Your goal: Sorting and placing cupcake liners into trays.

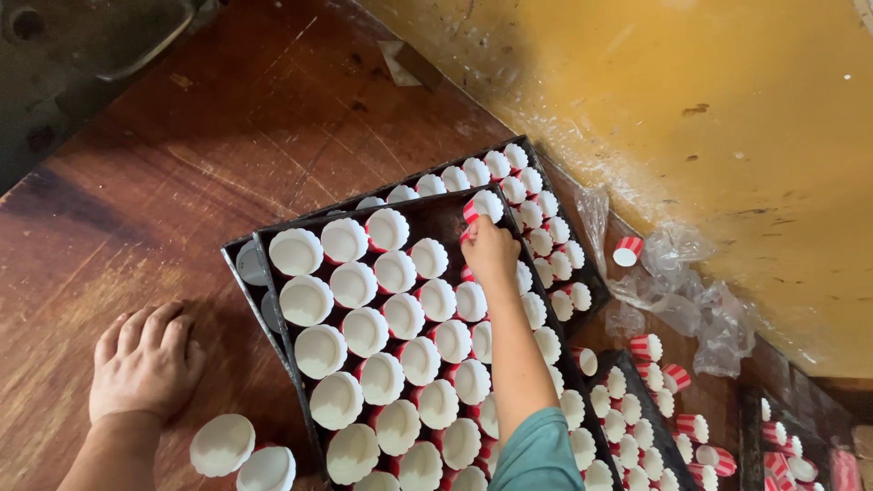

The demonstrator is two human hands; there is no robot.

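R hand (488, 252) fingers clamped on paper cup (482, 207) at far edge of top tray (273, 282). L hand (145, 364) flat on table (182, 164), fingers together, near 2 loose cups (223, 444).

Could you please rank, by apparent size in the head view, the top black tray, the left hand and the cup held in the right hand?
1. top black tray
2. left hand
3. cup in the right hand

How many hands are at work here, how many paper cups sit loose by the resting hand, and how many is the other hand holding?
Hands, left hand flat on the brown wooden table, right hand: 2
White-lined paper cups loose by the left hand: 2
Red-and-white striped paper cup in the right hand's fingers: 1
Total: 5
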